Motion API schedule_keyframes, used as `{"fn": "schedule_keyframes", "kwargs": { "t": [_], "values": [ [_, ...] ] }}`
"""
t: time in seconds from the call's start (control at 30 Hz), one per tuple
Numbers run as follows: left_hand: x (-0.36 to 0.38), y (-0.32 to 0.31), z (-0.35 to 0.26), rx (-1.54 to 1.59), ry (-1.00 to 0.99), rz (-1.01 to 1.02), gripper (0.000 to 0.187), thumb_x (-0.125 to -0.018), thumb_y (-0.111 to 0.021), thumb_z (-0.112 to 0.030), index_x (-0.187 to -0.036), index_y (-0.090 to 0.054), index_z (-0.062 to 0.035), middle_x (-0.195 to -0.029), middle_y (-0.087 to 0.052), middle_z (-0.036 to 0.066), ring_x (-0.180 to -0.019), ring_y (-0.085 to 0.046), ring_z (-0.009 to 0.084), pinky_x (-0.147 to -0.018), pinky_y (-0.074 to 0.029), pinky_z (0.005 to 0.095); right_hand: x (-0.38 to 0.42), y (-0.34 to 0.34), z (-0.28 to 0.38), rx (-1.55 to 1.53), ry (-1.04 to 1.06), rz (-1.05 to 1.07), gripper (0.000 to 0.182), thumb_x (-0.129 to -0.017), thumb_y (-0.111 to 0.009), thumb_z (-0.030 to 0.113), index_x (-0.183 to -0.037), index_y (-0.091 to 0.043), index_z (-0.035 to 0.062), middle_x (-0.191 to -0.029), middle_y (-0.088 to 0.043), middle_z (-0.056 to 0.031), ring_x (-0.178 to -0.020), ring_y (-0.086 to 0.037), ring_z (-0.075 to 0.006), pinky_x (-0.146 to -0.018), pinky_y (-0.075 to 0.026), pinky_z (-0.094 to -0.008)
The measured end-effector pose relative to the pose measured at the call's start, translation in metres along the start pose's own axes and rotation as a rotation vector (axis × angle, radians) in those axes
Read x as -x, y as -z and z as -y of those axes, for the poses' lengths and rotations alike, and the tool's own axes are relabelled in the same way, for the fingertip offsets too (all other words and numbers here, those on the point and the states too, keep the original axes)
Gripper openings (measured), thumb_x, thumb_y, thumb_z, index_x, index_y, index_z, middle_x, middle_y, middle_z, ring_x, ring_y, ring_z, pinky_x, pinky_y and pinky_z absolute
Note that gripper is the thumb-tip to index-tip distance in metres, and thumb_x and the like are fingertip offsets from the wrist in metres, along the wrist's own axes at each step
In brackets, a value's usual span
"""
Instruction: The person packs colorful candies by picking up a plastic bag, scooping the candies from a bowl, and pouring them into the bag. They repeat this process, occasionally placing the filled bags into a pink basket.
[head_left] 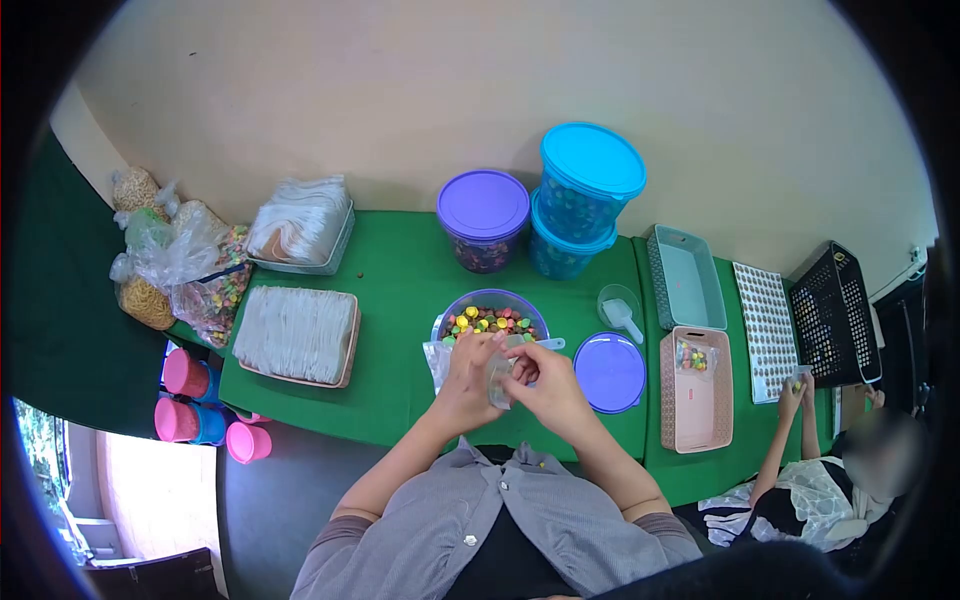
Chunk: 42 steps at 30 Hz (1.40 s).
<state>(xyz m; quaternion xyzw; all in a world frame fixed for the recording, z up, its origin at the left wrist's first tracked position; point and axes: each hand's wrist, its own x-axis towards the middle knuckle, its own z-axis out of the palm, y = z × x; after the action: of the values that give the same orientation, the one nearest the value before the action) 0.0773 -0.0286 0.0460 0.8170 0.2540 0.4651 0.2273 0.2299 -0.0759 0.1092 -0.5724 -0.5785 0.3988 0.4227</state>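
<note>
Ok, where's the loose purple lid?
In the head view, right of centre, the loose purple lid lies between the right hand and the pink basket.

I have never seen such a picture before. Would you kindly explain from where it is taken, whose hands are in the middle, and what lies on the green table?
There is one picture, taken by a camera on a person's head, looking forward and down. No machine is working here: the left hand and right hand are the wearer's own, bare, and together hold a small clear plastic item; its exact shape is hard to tell.

Just beyond them on the green table stands a bowl of colourful pieces. Behind it are a purple-lidded tub and two stacked blue tubs. White packets fill baskets on the left. At far right, another person sits nearby.
</note>
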Motion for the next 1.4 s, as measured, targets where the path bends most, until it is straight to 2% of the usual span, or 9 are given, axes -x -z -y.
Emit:
{"fn": "schedule_keyframes", "kwargs": {
  "t": [0.23, 0.4, 0.5, 0.67, 0.83, 0.93, 1.03, 1.1, 1.4],
  "values": [
    [-0.023, 0.017, -0.017, 0.011, -0.057, 0.122, 0.096, -0.058, -0.082, -0.011, -0.142, -0.035, -0.0122, -0.127, -0.051, 0.015, -0.116, -0.050, 0.0359, -0.102, -0.036, 0.0510, -0.004, 0.000, 0.000, -0.046, -0.117, -0.004, 0.016, -0.082, -0.071, 0.009, -0.091, -0.064, -0.0024, -0.071, -0.060, -0.0068, -0.061, -0.056, -0.0108, -0.056, -0.046, -0.0278],
    [-0.014, 0.003, -0.009, 0.257, 0.229, -0.091, 0.077, -0.063, -0.085, -0.012, -0.132, -0.049, -0.0104, -0.104, -0.066, 0.011, -0.090, -0.065, 0.0216, -0.084, -0.052, 0.0349, -0.009, 0.010, 0.008, 0.093, -0.039, -0.067, 0.018, -0.085, -0.070, 0.014, -0.079, -0.064, -0.0031, -0.074, -0.064, -0.0091, -0.060, -0.058, -0.0107, -0.055, -0.046, -0.0287],
    [-0.025, 0.012, -0.013, 0.263, 0.314, -0.092, 0.066, -0.064, -0.086, -0.010, -0.122, -0.055, -0.0076, -0.093, -0.066, 0.008, -0.085, -0.065, 0.0163, -0.078, -0.054, 0.0315, -0.016, 0.019, 0.010, 0.224, 0.011, 0.014, 0.021, -0.085, -0.070, 0.015, -0.094, -0.065, -0.0027, -0.086, -0.067, -0.0126, -0.070, -0.062, -0.0126, -0.062, -0.048, -0.0289],
    [-0.019, 0.021, -0.001, 0.566, 0.481, -0.202, 0.061, -0.063, -0.089, -0.009, -0.110, -0.052, -0.0047, -0.093, -0.061, 0.005, -0.087, -0.062, 0.0130, -0.080, -0.053, 0.0293, -0.023, 0.009, 0.000, -0.296, 0.276, 0.138, 0.064, -0.081, -0.074, 0.016, -0.138, -0.046, 0.0051, -0.122, -0.060, -0.0187, -0.115, -0.058, -0.0278, -0.097, -0.044, -0.0362],
    [-0.017, 0.023, -0.007, 0.744, 0.445, -0.367, 0.056, -0.065, -0.089, -0.012, -0.104, -0.048, -0.0067, -0.092, -0.056, 0.003, -0.082, -0.061, 0.0128, -0.075, -0.053, 0.0288, -0.015, -0.023, -0.034, 0.071, 0.287, 0.389, 0.085, -0.079, -0.077, 0.019, -0.148, -0.028, 0.0077, -0.139, -0.047, -0.0193, -0.127, -0.049, -0.0315, -0.105, -0.037, -0.0392],
    [-0.017, 0.039, 0.005, 0.777, 0.405, -0.547, 0.055, -0.069, -0.086, -0.007, -0.108, -0.047, -0.0055, -0.093, -0.056, 0.004, -0.085, -0.060, 0.0121, -0.079, -0.052, 0.0283, -0.023, -0.014, -0.029, -0.039, 0.222, 0.279, 0.074, -0.080, -0.076, 0.021, -0.143, -0.039, 0.0062, -0.134, -0.051, -0.0184, -0.125, -0.049, -0.0343, -0.104, -0.037, -0.0420],
    [-0.022, 0.073, 0.013, 0.619, 0.283, -0.663, 0.053, -0.070, -0.084, -0.005, -0.108, -0.047, -0.0056, -0.093, -0.056, 0.004, -0.086, -0.059, 0.0124, -0.079, -0.051, 0.0283, -0.037, 0.011, -0.070, 0.331, 0.258, -0.002, 0.060, -0.081, -0.073, 0.024, -0.133, -0.051, 0.0051, -0.125, -0.055, -0.0169, -0.119, -0.049, -0.0349, -0.104, -0.036, -0.0432],
    [-0.015, 0.089, 0.022, 0.549, 0.326, -0.659, 0.052, -0.070, -0.083, -0.003, -0.108, -0.048, -0.0057, -0.094, -0.056, 0.004, -0.087, -0.058, 0.0127, -0.080, -0.051, 0.0286, -0.038, 0.022, -0.097, 1.057, 0.237, -0.027, 0.040, -0.080, -0.071, 0.024, -0.114, -0.063, 0.0031, -0.124, -0.053, -0.0150, -0.121, -0.046, -0.0326, -0.106, -0.033, -0.0416],
    [0.010, 0.086, 0.039, 0.360, 0.551, -0.535, 0.052, -0.070, -0.083, -0.003, -0.110, -0.050, -0.0044, -0.095, -0.056, 0.005, -0.089, -0.058, 0.0135, -0.082, -0.050, 0.0292, -0.072, 0.034, -0.094, 0.946, 0.154, 0.190, 0.016, -0.082, -0.061, 0.012, -0.096, -0.062, 0.0060, -0.093, -0.061, -0.0099, -0.096, -0.055, -0.0279, -0.086, -0.041, -0.0403]
  ]
}}
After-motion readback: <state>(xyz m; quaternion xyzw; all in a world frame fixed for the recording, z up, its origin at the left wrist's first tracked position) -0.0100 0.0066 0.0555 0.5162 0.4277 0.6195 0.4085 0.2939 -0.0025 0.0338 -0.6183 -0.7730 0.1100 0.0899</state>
